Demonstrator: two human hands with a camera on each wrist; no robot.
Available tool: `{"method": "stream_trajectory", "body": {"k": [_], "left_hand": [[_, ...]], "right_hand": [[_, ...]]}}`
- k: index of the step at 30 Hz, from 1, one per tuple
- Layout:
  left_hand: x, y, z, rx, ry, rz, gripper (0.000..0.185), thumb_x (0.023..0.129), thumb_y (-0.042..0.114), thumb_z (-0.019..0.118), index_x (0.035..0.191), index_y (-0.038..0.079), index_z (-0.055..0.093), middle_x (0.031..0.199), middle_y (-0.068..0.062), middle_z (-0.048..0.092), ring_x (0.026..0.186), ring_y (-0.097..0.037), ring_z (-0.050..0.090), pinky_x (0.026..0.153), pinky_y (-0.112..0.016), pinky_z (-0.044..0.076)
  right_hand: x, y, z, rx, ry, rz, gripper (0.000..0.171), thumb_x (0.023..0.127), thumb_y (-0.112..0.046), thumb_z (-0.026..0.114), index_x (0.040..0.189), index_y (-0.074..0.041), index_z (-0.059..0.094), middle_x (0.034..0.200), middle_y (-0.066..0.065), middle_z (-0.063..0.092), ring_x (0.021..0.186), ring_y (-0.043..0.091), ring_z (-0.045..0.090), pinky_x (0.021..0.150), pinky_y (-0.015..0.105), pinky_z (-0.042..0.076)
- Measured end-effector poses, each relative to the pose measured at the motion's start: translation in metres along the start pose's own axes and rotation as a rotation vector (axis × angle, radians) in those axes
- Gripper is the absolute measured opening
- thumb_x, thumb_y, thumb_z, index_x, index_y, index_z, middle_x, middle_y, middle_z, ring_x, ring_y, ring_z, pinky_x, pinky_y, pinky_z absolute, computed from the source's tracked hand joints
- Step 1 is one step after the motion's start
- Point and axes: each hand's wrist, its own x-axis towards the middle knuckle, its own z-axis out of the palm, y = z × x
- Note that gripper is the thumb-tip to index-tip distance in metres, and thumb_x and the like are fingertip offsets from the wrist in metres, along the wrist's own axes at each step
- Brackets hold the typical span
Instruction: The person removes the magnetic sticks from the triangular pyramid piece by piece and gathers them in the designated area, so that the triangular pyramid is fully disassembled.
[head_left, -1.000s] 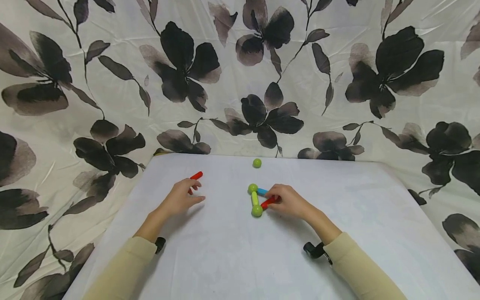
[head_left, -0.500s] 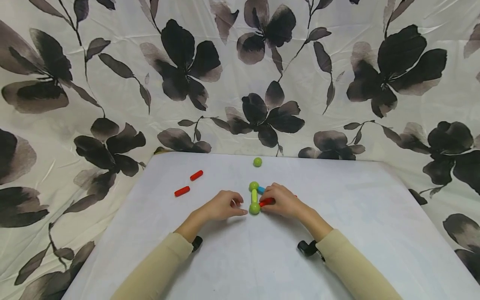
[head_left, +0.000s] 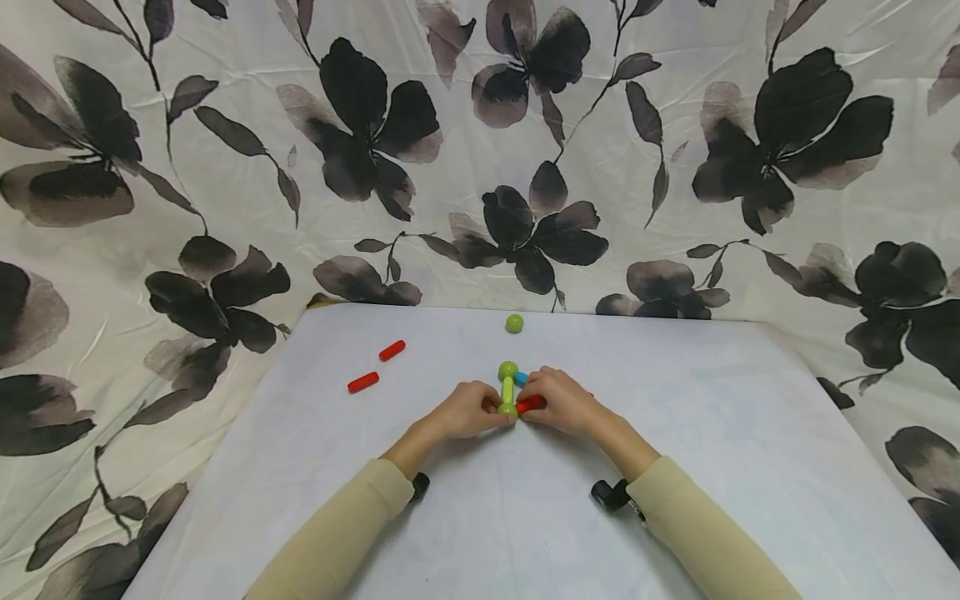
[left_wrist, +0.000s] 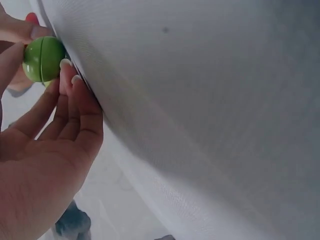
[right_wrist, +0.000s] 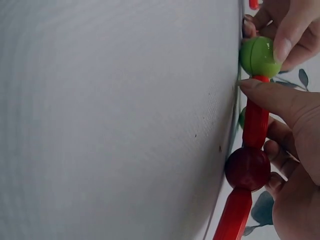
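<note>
Open table (head_left: 480,533) before both hands; red sticks (head_left: 363,382) lie well left.

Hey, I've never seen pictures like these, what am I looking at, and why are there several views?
A person wears three cameras: one on the head, one on each wrist. On a white table lies a small build of toy rods and balls. The left hand pinches its near green ball; the right hand holds a red rod, which joins that ball to a dark red ball. Two loose red rods and a loose green ball lie apart.
</note>
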Motion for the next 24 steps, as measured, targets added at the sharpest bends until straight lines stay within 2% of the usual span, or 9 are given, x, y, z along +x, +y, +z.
{"method": "stream_trajectory", "body": {"k": [7,15,24], "left_hand": [[0.001,0.000,-0.001,0.007,-0.004,-0.016,0.031,0.092,0.030,0.078,0.103,0.002,0.072,0.082,0.000,0.065,0.074,-0.012,0.055,0.065,-0.024,0.044],[0.003,-0.002,-0.002,0.014,-0.021,-0.023,0.030,0.092,0.031,0.078,0.100,0.003,0.072,0.081,0.001,0.065,0.073,-0.012,0.055,0.064,-0.024,0.044],[0.001,0.000,-0.005,0.025,-0.026,-0.050,0.030,0.093,0.031,0.076,0.103,0.003,0.072,0.085,-0.001,0.064,0.078,-0.014,0.056,0.068,-0.026,0.046]], "right_hand": [[0.000,0.001,0.000,0.014,0.013,-0.027,0.015,0.087,-0.015,0.083,0.101,-0.010,0.080,0.096,-0.001,0.069,0.093,0.016,0.057,0.084,0.033,0.048],[0.000,0.004,-0.001,0.052,0.025,-0.051,0.014,0.086,-0.013,0.083,0.100,-0.009,0.081,0.095,-0.002,0.071,0.092,0.015,0.058,0.085,0.033,0.048],[-0.004,0.012,-0.006,0.118,0.052,-0.012,0.014,0.087,-0.014,0.083,0.100,-0.012,0.081,0.097,-0.004,0.071,0.094,0.014,0.058,0.086,0.036,0.047]]}}
